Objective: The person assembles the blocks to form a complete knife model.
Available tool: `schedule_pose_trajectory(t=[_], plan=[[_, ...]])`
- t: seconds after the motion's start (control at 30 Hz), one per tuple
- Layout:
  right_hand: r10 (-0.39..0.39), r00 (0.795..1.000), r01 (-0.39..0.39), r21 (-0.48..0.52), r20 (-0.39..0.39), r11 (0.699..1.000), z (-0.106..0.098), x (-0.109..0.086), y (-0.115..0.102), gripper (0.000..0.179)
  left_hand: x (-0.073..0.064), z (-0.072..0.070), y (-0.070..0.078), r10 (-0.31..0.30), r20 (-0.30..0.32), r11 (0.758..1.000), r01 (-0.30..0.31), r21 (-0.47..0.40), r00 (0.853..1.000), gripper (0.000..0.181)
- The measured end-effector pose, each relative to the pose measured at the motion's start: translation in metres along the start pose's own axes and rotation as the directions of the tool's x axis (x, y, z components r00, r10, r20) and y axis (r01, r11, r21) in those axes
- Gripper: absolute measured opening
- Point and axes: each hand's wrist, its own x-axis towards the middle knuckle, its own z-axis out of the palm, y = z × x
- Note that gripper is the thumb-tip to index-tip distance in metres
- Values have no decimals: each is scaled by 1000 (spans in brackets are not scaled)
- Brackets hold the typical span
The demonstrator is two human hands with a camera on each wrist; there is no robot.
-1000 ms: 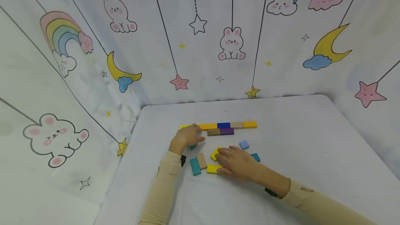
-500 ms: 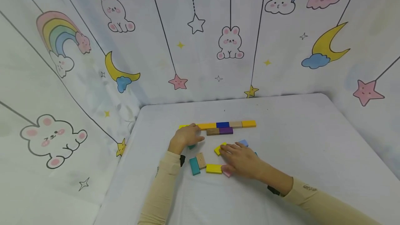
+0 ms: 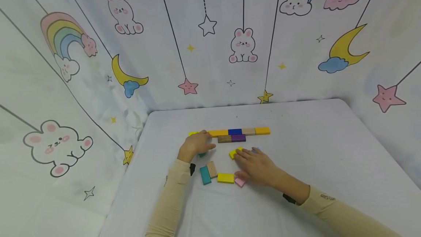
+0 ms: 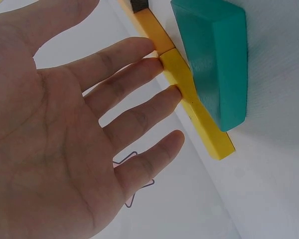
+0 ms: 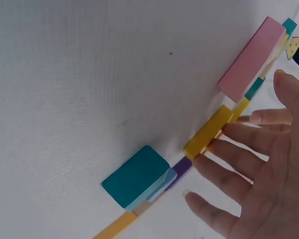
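Note:
My left hand (image 3: 196, 143) rests at the left end of a row of blocks. In the left wrist view, its extended fingertips touch the yellow block (image 4: 203, 122) there, and a green block (image 4: 226, 64) lies close by. With fingers extended, my right hand (image 3: 257, 166) touches a loose yellow block (image 3: 234, 153), which lies slanted below the row. Its thumb is near a pink block (image 3: 240, 182). A light blue block (image 3: 257, 150) is partly covered by the right hand. The teal block (image 5: 135, 175) near that hand shows only in the right wrist view.
The row continues with an orange block (image 3: 218, 133), a dark blue block (image 3: 235, 132), a beige block (image 3: 248, 131) and another orange block (image 3: 262, 131). A brown block (image 3: 224, 139) and a purple block (image 3: 238, 138) lie against its front. Nearer lie teal (image 3: 205, 175), wooden (image 3: 212, 169) and yellow (image 3: 225, 178) blocks.
My right hand has slid the loose yellow block away from me and slightly right, towards the row. The pink block has come into sight and the teal one is now covered. My left hand stays put.

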Motion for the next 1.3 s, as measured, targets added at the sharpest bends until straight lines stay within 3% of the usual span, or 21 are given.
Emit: schedule_pose_trajectory(t=[0.37, 0.8, 1.3], plan=[[45, 999, -45, -27, -9, 999, 1, -1, 10, 72, 3, 1, -1, -4, -8, 1000, 4, 2, 1000, 53], [118, 993, -119, 32, 15, 992, -2, 0, 18, 70, -1, -3, 0, 27, -14, 1000, -27, -3, 1000, 51], [208, 977, -208, 5, 40, 978, -6, -6, 22, 71, 0, 0, 0, -1, 4, 1000, 1, -20, 1000, 57]])
